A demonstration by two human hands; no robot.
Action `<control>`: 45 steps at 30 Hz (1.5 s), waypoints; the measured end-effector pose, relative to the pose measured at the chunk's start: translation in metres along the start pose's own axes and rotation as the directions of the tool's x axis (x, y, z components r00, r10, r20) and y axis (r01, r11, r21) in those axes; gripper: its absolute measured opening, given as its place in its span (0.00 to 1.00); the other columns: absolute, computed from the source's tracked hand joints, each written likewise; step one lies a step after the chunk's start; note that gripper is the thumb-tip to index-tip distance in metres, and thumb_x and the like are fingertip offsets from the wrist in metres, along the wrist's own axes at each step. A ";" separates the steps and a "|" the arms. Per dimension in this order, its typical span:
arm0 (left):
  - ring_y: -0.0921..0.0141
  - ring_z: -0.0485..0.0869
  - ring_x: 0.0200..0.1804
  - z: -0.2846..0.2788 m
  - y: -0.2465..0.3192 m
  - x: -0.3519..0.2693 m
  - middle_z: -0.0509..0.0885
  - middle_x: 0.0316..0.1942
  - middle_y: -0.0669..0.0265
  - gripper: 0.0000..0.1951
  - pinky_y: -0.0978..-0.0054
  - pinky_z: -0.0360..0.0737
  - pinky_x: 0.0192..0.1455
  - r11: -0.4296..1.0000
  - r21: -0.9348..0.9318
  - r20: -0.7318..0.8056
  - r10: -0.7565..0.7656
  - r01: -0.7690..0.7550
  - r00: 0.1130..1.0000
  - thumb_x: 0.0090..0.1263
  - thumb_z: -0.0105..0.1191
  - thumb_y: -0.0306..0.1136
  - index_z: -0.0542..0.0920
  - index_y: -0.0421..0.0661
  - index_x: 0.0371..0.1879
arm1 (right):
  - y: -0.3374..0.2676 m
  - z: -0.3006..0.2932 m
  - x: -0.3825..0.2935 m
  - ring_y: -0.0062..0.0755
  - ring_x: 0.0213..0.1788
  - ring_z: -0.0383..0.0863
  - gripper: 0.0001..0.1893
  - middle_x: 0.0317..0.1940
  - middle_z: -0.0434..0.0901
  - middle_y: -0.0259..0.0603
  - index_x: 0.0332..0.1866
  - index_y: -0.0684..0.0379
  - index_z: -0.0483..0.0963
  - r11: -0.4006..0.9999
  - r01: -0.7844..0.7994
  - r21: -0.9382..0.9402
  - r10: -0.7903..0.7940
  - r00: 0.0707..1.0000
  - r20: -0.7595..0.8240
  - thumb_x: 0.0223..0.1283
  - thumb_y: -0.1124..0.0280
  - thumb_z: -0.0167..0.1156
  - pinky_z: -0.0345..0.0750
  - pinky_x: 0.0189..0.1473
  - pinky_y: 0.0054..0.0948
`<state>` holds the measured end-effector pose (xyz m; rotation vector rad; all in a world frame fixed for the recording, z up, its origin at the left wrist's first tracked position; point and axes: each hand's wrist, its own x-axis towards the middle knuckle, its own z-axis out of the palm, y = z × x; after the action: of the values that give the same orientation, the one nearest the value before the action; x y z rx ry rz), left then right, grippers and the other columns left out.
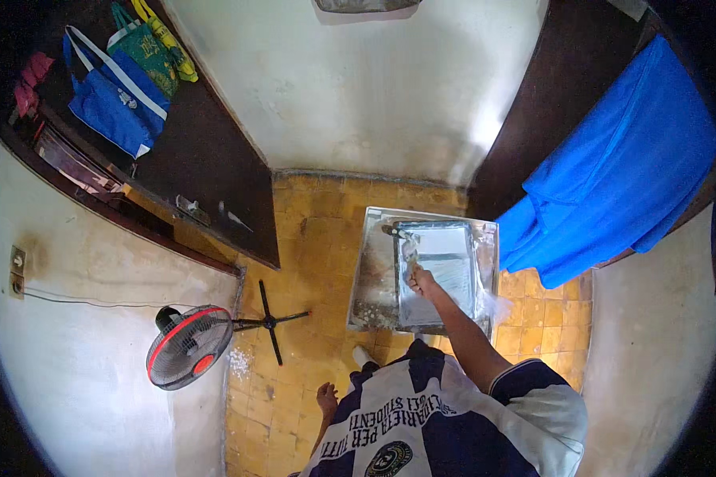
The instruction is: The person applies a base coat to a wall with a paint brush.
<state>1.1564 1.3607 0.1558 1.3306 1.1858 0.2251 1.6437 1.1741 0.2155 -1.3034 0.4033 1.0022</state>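
My right hand [420,280] is closed around the handle of a paintbrush-like tool [411,247] with whitish, smeared bristles. The tool is over the left side of a shallow dark-rimmed tray [471,268], whose inside is coated with white, paint-like material. This tray lies on a small square table [373,274] with a stained grey top and a pale rim. A small brownish object [388,229] sits by the tray's upper left corner. My left hand [327,398] hangs low beside my body, fingers loosely curled, with nothing visible in it.
A pedestal fan [191,346] stands at left, its crossed feet [269,322] spread on yellow floor tiles. Its cord runs to a wall socket [17,271]. Bags [116,98] hang on an open dark door [215,149]. A blue cloth [614,167] hangs at right, close to the table.
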 end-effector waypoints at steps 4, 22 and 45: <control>0.68 0.84 0.35 0.000 -0.003 -0.003 0.83 0.38 0.60 0.17 0.75 0.78 0.27 0.998 -0.065 -0.041 -0.010 0.007 0.999 0.67 0.55 0.36 0.75 0.39 0.50 | 0.023 0.004 0.007 0.22 0.11 0.63 0.20 0.14 0.69 0.32 0.27 0.56 0.70 0.976 0.150 -0.159 -0.166 0.982 -0.093 0.69 0.52 0.45 0.58 0.12 0.26; 0.68 0.85 0.33 -0.004 -0.028 -0.007 0.83 0.35 0.59 0.16 0.75 0.78 0.25 0.990 -0.110 -0.065 -0.091 0.084 0.994 0.65 0.56 0.34 0.76 0.38 0.48 | -0.029 -0.010 -0.068 0.57 0.39 0.81 0.16 0.34 0.81 0.60 0.35 0.64 0.80 0.382 0.320 -0.867 -0.431 0.891 0.139 0.58 0.60 0.55 0.78 0.43 0.47; 0.69 0.84 0.33 0.008 -0.015 -0.018 0.82 0.34 0.59 0.16 0.76 0.78 0.28 1.000 -0.007 -0.076 0.005 -0.005 0.997 0.64 0.57 0.33 0.77 0.37 0.47 | -0.012 -0.001 0.005 0.26 0.16 0.75 0.10 0.18 0.75 0.36 0.29 0.57 0.79 0.889 0.279 -0.363 -0.363 0.913 -0.187 0.60 0.63 0.55 0.69 0.14 0.28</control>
<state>1.1473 1.3387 0.1514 1.3289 1.2443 0.2852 1.6562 1.1759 0.2194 -1.7464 0.1983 0.6367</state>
